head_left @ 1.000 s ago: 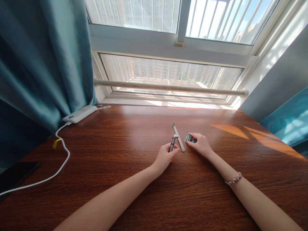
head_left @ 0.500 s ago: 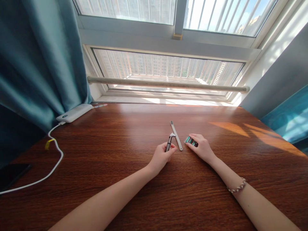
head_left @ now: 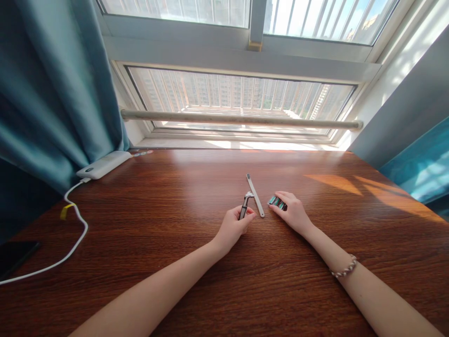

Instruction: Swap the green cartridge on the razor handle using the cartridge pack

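We have both forearms reaching in across the table [head_left: 210,262], whose near edge is out of view, with a beaded bracelet [head_left: 345,267] round the right one. Our left hand [head_left: 229,229] pinches the grey handle of what looks like a razor [head_left: 242,211] between thumb and fingers, its metal head tilted up and away from us. Our right hand [head_left: 293,213] pinches a small pack [head_left: 277,202] of green and dark strips by its sides; we cannot tell whether it rests on the wood. Both are about midway between the left and right edges. We would do well to grip low on the handle, fingertips off the head, and squeeze the pack lightly. A toothbrush [head_left: 257,199] lies between them, so either hand could knock it.

The right hand has wood to spare towards the right edge; leftward, the limit is a white cable [head_left: 82,229], leading to a power bank [head_left: 105,164] by the far left corner. Beyond the far edge runs a rail [head_left: 242,119].
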The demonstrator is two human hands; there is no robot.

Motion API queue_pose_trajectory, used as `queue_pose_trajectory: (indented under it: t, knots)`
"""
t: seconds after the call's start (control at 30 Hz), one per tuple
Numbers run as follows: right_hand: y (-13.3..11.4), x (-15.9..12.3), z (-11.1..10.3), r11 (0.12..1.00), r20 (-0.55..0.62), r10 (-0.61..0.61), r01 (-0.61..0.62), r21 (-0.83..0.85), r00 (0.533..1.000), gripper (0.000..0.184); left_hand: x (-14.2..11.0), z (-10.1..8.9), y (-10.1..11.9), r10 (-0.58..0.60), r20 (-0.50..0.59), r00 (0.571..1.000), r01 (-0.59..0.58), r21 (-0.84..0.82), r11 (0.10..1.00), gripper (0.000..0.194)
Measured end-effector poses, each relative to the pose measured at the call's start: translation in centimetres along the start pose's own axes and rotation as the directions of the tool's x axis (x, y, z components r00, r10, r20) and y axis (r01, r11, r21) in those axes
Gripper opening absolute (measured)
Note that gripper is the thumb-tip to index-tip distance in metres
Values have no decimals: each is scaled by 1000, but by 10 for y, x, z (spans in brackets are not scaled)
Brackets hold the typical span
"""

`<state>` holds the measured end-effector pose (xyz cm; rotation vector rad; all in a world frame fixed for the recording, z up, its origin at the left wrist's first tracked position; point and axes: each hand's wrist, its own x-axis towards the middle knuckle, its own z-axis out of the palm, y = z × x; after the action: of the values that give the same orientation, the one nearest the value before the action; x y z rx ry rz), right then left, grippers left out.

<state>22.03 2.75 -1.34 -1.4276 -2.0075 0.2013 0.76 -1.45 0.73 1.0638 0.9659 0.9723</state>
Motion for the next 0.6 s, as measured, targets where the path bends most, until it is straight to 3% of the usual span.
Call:
queue_pose_trajectory:
  t: [0.43,0.6]
  knots:
    - [0,1,-1,997,-15,56,-55,50,998,29,0,1,0,-3,13,1000,3,-20,1000,30]
    - [-1,1,-1,990,1,84,-84,111,996,42,0,1,1,-9,3,1000,9,-11,1000,29]
